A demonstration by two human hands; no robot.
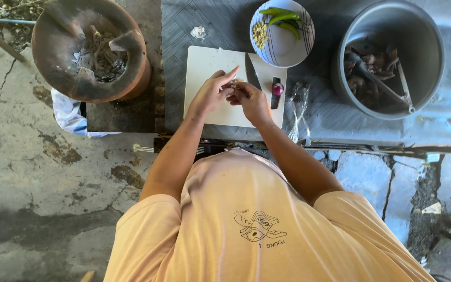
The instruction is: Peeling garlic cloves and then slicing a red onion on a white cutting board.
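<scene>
- I see left hand and right hand meeting over white cutting board, frame centre-top.
- Fingertips of both pinch a small item, too small to ID.
- Knife lies on board, just above hands.
- Bowl w/ green chillies above board.

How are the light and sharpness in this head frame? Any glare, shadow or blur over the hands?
Head view: bright, even daylight, no strong glare; the white cutting board is bright but not blown out. Left hand and right hand are sharp, though the small thing between them is too tiny to tell. The grey pot is shadowed inside. Mild wide-angle stretch at the edges.
</scene>
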